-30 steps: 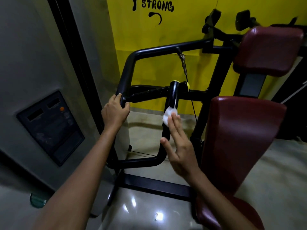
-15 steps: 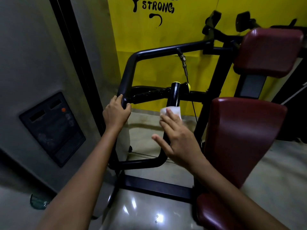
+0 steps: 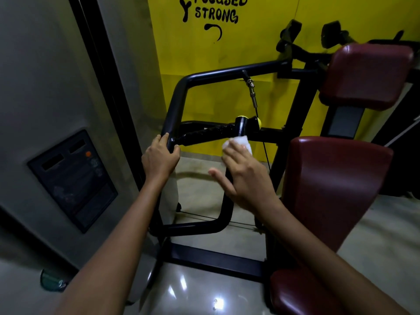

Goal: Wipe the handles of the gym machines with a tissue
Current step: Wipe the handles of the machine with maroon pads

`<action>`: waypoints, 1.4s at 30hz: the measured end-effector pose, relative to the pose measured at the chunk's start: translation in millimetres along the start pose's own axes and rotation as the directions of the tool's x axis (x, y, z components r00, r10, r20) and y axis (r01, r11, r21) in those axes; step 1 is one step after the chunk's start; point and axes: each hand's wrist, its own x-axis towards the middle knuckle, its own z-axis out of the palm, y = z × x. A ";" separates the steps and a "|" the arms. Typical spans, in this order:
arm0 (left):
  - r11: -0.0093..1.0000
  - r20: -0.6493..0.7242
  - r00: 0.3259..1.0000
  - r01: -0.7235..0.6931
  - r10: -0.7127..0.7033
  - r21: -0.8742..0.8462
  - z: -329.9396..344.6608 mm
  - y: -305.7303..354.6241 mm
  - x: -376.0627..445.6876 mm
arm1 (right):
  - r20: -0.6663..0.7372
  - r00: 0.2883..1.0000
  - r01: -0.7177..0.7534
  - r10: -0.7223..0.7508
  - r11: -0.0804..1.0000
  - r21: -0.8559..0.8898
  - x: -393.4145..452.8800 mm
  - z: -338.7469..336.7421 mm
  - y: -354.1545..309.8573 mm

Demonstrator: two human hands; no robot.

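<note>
Tissue (image 3: 237,143) pressed on handle (image 3: 238,133) by right hand (image 3: 247,178), apparently flat-fingered.

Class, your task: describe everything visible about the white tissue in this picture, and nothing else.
The tissue is white, soft-looking and crumpled into a small wad. Only its upper part shows; the rest is hidden under the fingers of the right hand, which press it against the black upright bar of the gym machine, just below the bar's yellow-capped top. Nothing else touches it.
</note>
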 end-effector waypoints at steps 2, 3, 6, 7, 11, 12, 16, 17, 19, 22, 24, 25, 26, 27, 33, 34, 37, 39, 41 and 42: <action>1.000 0.000 1.000 -0.001 0.001 0.004 -0.7 0.7 -0.7 | -0.014 0.998 -0.062 0.063 0.997 0.055 6.4 -2.4 0.6; 1.000 0.000 1.000 -0.001 0.001 0.004 -0.9 0.8 -0.5 | -0.003 0.998 -0.063 0.064 0.996 0.059 4.7 -1.1 -0.9; 1.000 0.000 1.000 -0.001 0.001 0.006 -0.7 0.3 0.1 | 0.035 0.999 0.042 -0.042 0.999 0.004 -9.7 4.9 -4.6; 1.000 -0.003 1.000 -0.001 0.001 0.007 -0.6 0.2 0.1 | 0.040 0.997 0.070 -0.070 0.998 0.004 -11.0 4.9 -2.3; 1.000 -0.005 1.000 -0.001 0.001 0.004 0.0 1.1 -0.5 | -0.007 1.000 -0.008 0.008 0.995 0.096 9.1 -3.0 11.3; 1.000 -0.005 1.000 -0.002 0.002 0.001 -0.2 0.9 -0.6 | -0.001 0.999 -0.041 0.042 0.990 0.132 13.4 -4.0 11.5; 1.000 -0.009 1.000 -0.002 0.002 -0.010 -0.6 0.5 -0.7 | 0.000 1.000 -0.005 0.005 1.000 0.022 4.6 1.4 2.1; 1.000 -0.013 1.000 -0.006 0.006 -0.007 -0.5 0.7 -1.1 | 0.009 1.000 0.011 -0.011 1.000 0.011 2.9 0.4 1.1; 1.000 -0.020 1.000 -0.010 0.010 -0.003 -1.0 1.5 -1.4 | 0.043 0.999 -0.020 0.017 0.998 0.065 9.0 -4.7 4.9; 1.000 -0.016 1.000 -0.006 0.006 -0.006 -0.6 0.5 -0.8 | 0.040 0.992 -0.125 0.120 0.976 0.176 28.2 -11.0 11.1; 1.000 -0.012 1.000 -0.005 0.005 -0.007 0.0 0.1 -0.7 | 0.014 0.990 -0.138 0.138 0.971 0.194 28.8 -7.4 10.1; 1.000 -0.008 1.000 0.000 0.000 -0.007 0.4 0.1 -0.6 | 0.008 0.993 -0.121 0.121 0.977 0.173 25.1 -3.9 8.3; 1.000 -0.006 1.000 0.005 -0.005 -0.006 0.7 0.3 -0.3 | 0.000 0.996 -0.091 0.092 0.986 0.141 20.1 -1.1 6.3; 1.000 -0.004 1.000 0.008 -0.008 -0.003 0.9 0.4 -0.3 | -0.005 0.998 -0.063 0.064 0.991 0.118 15.6 0.8 5.2; 1.000 -0.010 1.000 -0.002 0.002 0.003 0.0 0.9 -0.8 | -0.013 0.986 -0.158 0.167 0.955 0.249 41.6 -4.3 21.5; 1.000 -0.011 1.000 -0.006 0.006 0.004 0.1 0.5 -0.8 | -0.015 0.982 -0.178 0.188 0.950 0.256 43.2 -4.4 19.6; 1.000 -0.010 1.000 -0.002 0.002 0.006 1.3 -0.9 0.5 | 0.014 0.984 -0.176 0.176 0.967 0.185 29.9 -2.9 6.3; 1.000 -0.009 1.000 -0.002 0.002 0.012 1.9 -1.1 1.0 | 0.046 0.987 -0.162 0.156 0.974 0.159 19.8 -3.6 1.9; 1.000 -0.014 1.000 -0.012 0.012 0.013 2.0 -1.2 0.9 | 0.050 0.986 -0.168 0.161 0.967 0.190 23.4 -6.2 3.9; 1.000 -0.014 1.000 -0.014 0.014 0.011 2.1 -1.0 0.8 | 0.044 0.983 -0.184 0.178 0.960 0.212 29.7 -7.2 6.3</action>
